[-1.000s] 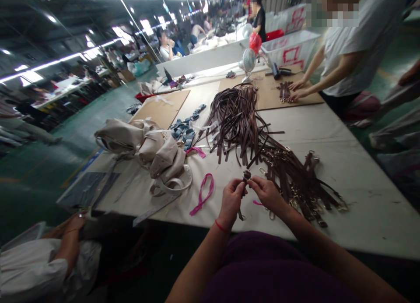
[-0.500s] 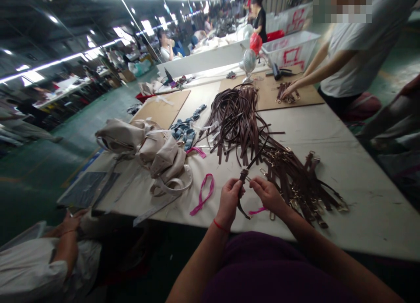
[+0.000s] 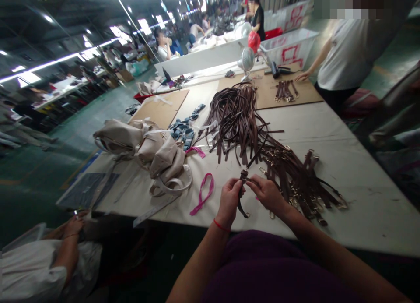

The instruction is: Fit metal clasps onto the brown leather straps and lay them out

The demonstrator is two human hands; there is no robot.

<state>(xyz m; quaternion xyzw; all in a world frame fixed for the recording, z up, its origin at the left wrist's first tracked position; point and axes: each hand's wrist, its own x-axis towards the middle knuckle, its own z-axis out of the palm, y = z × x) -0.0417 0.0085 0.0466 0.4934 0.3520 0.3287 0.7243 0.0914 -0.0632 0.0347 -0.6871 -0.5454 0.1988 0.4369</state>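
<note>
Under strip lights, a long factory hall stretched away, with a green floor [image 3: 36,193] and people at work along its rows of tables. A white-covered worktop [image 3: 370,206] filled the foreground, with cardboard sheets [image 3: 282,93] laid on it. A white plastic bin [image 3: 288,47], a small electric fan [image 3: 247,62] and a black hot-air tool [image 3: 276,69] stood at its far end. A co-worker's hand [image 3: 302,76] rested beside a small bundle of straps [image 3: 285,91] on the cardboard.

Nearer lay beige handbags [image 3: 157,152], a steel ruler [image 3: 152,212], a heap of long brown straps [image 3: 236,123] and a heap of straps with gold clasps [image 3: 302,187]. A pink strap loop [image 3: 201,194] lay apart from the hands.

Held just above the worktop, a brown leather strap [image 3: 242,202] hung from the left hand [image 3: 229,202], which was closed around it. The right hand [image 3: 267,194] was narrowly pinched at the strap's small dark fitting, though the fingers hid its exact form.

The strap's loose end or nearby clasps could snag the heap, and a slipped pinch could drop the small fitting.
</note>
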